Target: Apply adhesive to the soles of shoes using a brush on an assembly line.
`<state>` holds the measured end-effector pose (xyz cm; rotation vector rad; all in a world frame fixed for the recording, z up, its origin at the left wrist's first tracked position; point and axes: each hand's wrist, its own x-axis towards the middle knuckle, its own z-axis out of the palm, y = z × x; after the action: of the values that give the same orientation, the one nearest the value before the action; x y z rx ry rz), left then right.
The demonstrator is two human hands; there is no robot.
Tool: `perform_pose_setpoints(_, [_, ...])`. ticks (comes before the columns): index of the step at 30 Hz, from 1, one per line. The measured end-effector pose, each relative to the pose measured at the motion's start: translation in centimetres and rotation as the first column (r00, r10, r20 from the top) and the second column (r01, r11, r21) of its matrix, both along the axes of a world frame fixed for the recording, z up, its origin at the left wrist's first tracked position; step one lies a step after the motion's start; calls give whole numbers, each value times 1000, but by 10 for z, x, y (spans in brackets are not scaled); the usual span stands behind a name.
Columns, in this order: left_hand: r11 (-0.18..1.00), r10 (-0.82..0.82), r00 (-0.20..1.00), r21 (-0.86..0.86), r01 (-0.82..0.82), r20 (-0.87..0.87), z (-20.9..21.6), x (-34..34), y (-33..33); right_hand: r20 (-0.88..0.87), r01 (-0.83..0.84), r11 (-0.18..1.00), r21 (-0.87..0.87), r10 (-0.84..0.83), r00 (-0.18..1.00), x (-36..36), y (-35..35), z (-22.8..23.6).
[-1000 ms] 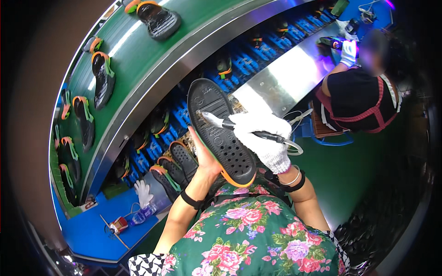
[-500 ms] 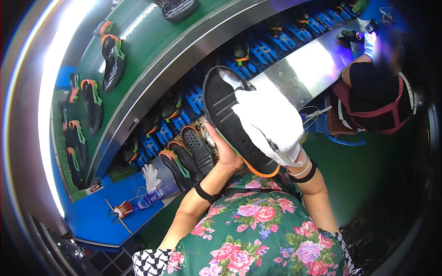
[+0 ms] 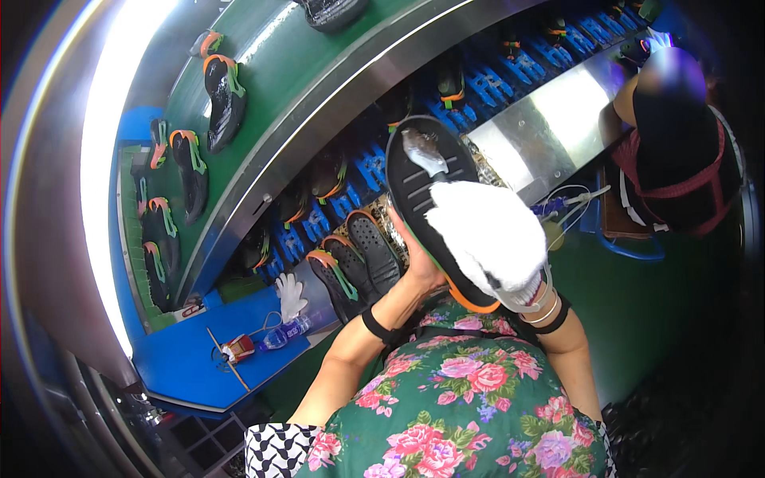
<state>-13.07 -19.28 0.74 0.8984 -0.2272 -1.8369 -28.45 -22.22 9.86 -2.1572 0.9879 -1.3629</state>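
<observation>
My bare left hand (image 3: 421,259) grips a black shoe (image 3: 414,187) by its side, with the flat, slotted face turned up and an orange edge at the near end. A white glove covers my right hand (image 3: 490,235), closed around what looks like a flat brush (image 3: 424,150). The brush's pale, wet-looking head lies against the far part of the shoe's face. The gloved fingers are hidden under the back of the hand. Below and left of my left hand, several black shoes (image 3: 374,251) with orange and green trim stand side by side.
A green conveyor belt (image 3: 275,76) with black shoes curves across the left. Beyond my hands runs a row of blue racks (image 3: 370,167) and a metal ledge (image 3: 550,135). The blue table (image 3: 179,358) holds a white glove (image 3: 291,296) and a bottle (image 3: 285,333). Another person (image 3: 669,151) sits at the right.
The view has shifted, so everything sits further right in the picture. My right hand has drawn back toward me along the shoe, showing more of the brush.
</observation>
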Motion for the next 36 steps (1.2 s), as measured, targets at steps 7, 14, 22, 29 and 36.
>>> perform_pose_setpoints(7, [997, 65, 997, -34, -64, 40, -18, 3, -5, 175, -59, 993, 101, 41, 984, -16, -4, 2])
perform_pose_setpoints(14, [982, -100, 778, -189, -24, -620, -49, 20, -2, 109, -103, 995, 8, 101, 989, 9, 10, -11])
perform_pose_setpoints(22, [971, -73, 948, -239, -3, -310, -33, 15, -5, 204, -98, 995, 36, 89, 975, 12, 13, -24])
perform_pose_setpoints(29, [978, -113, 974, -196, 74, -196, -46, 21, -5, 246, -66, 997, 48, 53, 968, -5, 8, -18])
perform_pose_setpoints(36, [983, -146, 986, -125, 136, -75, -55, 29, -10, 294, -194, 972, 135, 147, 944, -6, 13, -29])
